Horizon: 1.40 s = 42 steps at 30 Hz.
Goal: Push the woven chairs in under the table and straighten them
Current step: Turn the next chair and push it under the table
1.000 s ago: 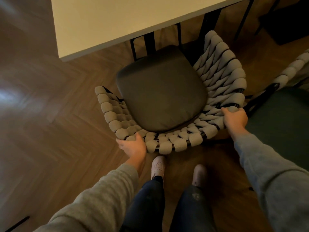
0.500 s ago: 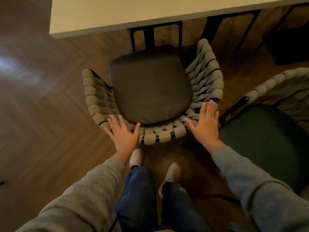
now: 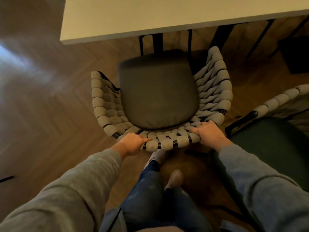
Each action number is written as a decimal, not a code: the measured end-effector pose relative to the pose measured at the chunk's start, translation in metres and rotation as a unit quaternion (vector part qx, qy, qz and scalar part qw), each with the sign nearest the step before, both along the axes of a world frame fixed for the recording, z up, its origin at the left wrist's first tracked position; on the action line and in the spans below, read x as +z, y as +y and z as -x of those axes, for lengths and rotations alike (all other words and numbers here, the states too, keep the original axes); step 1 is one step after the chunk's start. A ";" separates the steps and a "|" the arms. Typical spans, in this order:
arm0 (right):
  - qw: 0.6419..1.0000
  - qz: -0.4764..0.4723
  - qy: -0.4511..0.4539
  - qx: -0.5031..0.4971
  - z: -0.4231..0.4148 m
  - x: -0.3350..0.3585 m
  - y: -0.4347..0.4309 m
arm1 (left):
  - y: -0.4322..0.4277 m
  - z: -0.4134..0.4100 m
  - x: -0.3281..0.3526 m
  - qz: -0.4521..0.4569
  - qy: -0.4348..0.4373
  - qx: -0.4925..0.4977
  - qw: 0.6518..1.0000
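A woven chair (image 3: 212, 91) with a grey rope back and a dark seat cushion stands just in front of me, its seat front at the edge of the pale table (image 3: 150, 15). My left hand (image 3: 133, 144) grips the rear left of the woven back rim, thumb on top. My right hand (image 3: 208, 133) grips the rear right of the same rim, fingers curled over the weave. The chair faces the table almost squarely. A second woven chair (image 3: 274, 144) with a dark green seat stands to my right, angled away from the table.
Black metal table legs (image 3: 158, 43) stand just beyond the chair's seat. A dark box-like object (image 3: 294, 54) sits on the floor at the far right. Brown herringbone wood floor (image 3: 50, 114) stretches out to the left. My feet are right behind the chair.
The chair turned from angled to nearly square to the table. My hands went from gripping the rim, to flat open palms on it, and now grip it again.
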State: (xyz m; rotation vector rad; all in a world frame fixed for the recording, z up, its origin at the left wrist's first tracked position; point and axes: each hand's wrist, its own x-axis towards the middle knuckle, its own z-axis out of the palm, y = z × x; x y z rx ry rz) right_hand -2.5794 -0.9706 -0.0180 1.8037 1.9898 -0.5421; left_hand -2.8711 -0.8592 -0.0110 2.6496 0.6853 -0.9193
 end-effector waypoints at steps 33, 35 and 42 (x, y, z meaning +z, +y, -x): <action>0.992 0.036 -0.074 -0.095 -0.057 0.009 0.138 | 0.158 -0.078 -0.016 0.018 -0.040 -0.027 0.999; 0.990 0.032 -0.079 -0.109 -0.057 0.008 0.134 | 0.156 -0.082 -0.018 0.031 -0.045 -0.029 0.998; 0.987 -0.059 -0.001 -0.151 -0.044 0.012 0.088 | 0.156 -0.078 -0.013 0.059 -0.054 -0.014 0.997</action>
